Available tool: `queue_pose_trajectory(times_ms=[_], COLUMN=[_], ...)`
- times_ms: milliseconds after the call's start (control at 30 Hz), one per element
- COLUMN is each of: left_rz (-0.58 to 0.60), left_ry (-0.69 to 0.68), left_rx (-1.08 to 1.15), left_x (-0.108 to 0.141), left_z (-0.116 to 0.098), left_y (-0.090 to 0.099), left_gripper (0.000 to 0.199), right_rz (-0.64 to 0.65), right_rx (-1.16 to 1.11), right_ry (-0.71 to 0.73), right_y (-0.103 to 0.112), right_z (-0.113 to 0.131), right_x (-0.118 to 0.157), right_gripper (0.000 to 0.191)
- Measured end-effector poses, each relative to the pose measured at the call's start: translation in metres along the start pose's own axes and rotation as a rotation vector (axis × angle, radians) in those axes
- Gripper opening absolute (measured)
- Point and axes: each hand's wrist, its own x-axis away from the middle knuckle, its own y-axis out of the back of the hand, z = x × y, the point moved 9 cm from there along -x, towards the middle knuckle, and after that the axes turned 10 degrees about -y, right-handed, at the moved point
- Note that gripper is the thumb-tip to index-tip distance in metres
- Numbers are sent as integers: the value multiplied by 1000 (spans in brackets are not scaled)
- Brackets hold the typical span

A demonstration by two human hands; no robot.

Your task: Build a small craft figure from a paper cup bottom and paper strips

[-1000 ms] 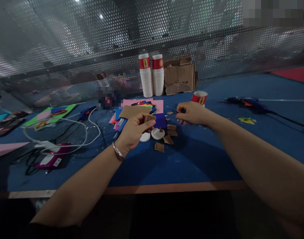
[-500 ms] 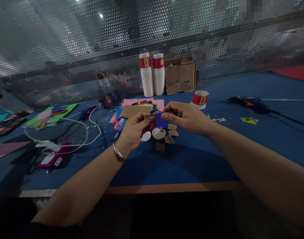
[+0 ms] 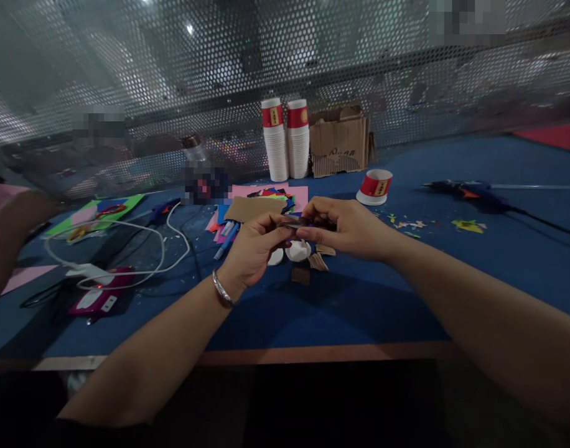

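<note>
My left hand (image 3: 256,249) and my right hand (image 3: 343,229) meet above the middle of the table, fingertips pinched close together. Between them is a small, thin, dark piece with a pale edge (image 3: 292,224); its kind is too small and blurred to tell. Just below the hands lie a white round dish (image 3: 298,251), a second white disc (image 3: 275,256) partly behind my left fingers, and torn cardboard pieces (image 3: 318,261). A darker brown cardboard square (image 3: 300,275) lies nearest me. Beyond my left hand, a brown cardboard sheet (image 3: 254,209) rests on coloured paper, with blue markers (image 3: 226,240) beside it.
Stacked paper cups (image 3: 276,152) and a cardboard box (image 3: 338,146) stand at the back, with a red-and-white cup (image 3: 376,186) nearer. A glue gun (image 3: 471,191) lies right. Left are a purple power strip (image 3: 102,295), white cable (image 3: 161,242), scissors (image 3: 110,211) and another person's arm (image 3: 9,236).
My hands have come closer together, and my right fingers now curl over the small piece. The purple paper beneath is hidden now. Another person's arm has entered at the left with pink paper.
</note>
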Motion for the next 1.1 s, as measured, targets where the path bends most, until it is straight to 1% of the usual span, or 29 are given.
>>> queue_pose_trajectory(times_ms=[200,300,467,867,1100], left_rz=[58,71,81,122,155], left_ry=[-16,-13,32,185,168], left_rx=[-5,-6,-2,119,114], left_x=[1,1,0,4,2], left_z=[-2,-1,4,11,14], left_y=[-7,-6,-4,-10,-13], left_gripper=[21,22,21,24,27], right_rz=[14,6,33,65,76], right_rx=[-5,-5,-29,-102,-112], right_ry=[24,33,27,15,1], right_y=[0,1,-1,-1,-1], right_z=[3,3,3,4,3], right_x=[1,1,1,0,0], right_gripper=[38,36,38,44,44])
